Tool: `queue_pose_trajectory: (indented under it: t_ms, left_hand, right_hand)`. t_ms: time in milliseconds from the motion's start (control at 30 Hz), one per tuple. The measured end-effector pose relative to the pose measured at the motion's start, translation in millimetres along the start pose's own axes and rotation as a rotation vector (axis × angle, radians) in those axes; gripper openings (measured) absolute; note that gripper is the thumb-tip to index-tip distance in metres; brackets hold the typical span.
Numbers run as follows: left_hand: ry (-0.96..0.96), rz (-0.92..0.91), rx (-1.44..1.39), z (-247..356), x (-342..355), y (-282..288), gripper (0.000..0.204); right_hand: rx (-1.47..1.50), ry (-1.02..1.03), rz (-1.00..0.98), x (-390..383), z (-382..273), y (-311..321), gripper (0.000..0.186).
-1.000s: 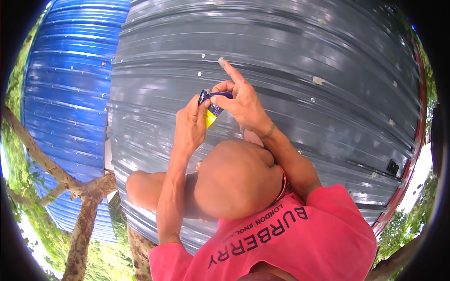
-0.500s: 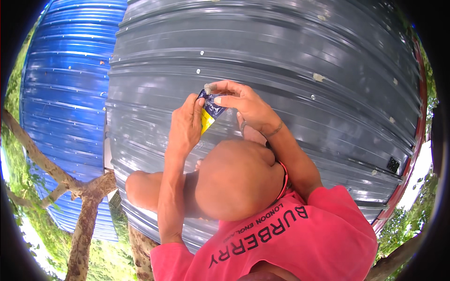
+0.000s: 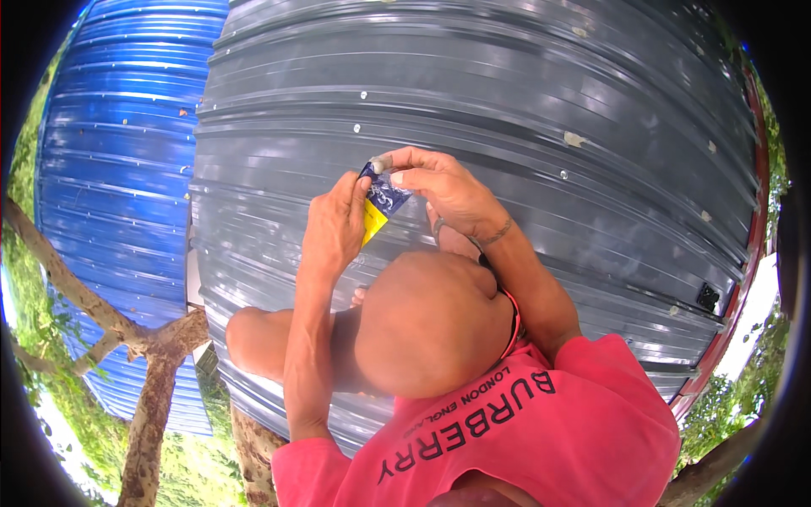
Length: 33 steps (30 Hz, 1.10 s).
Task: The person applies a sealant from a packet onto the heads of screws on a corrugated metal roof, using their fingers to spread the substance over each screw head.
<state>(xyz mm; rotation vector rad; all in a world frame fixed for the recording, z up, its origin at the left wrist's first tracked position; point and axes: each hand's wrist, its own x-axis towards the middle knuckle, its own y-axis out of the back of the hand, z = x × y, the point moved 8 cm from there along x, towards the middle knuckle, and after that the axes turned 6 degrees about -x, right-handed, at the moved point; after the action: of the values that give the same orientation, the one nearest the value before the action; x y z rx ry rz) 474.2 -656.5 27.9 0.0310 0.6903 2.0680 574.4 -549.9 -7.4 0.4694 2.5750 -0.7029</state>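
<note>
A small dark blue and yellow packet (image 3: 378,211) is held above my bent knee (image 3: 427,329). My left hand (image 3: 336,218) is closed on its left edge, the thumb along it. My right hand (image 3: 443,193) pinches the upper end, with its thumb on the blue part and the bent index finger at the top corner; that fingertip has something greyish on it. The face of the blue part shows light markings or shine, too small to make out.
I am squatting on grey corrugated metal roofing (image 3: 583,101), dotted with fasteners and dry leaves. A blue metal roof (image 3: 118,152) lies to the left. Tree branches (image 3: 144,346) cross at the lower left, with foliage beyond both sides. A red edge (image 3: 743,262) borders the grey roof at right.
My right index finger, raised and pointing away a second ago, has curled down onto the packet's top. My left hand has shifted a little leftward, and more of the packet now shows.
</note>
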Motion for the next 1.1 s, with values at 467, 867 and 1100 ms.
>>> queue_pose_trajectory:
  t_ms: [467,867,1100]
  left_hand:
    - [0.093,-0.080,0.490,-62,2,-11,0.025]
    - [0.101,-0.061,0.264,-39,4,21,0.038]
    - [0.113,-0.132,0.262,-41,11,6,0.039]
  right_hand:
    - [-0.073,0.253,0.189,-40,-63,38,0.032]
    - [-1.306,0.052,0.870,-154,5,311,0.042]
    - [-1.403,-0.059,0.943,-171,38,313,0.047]
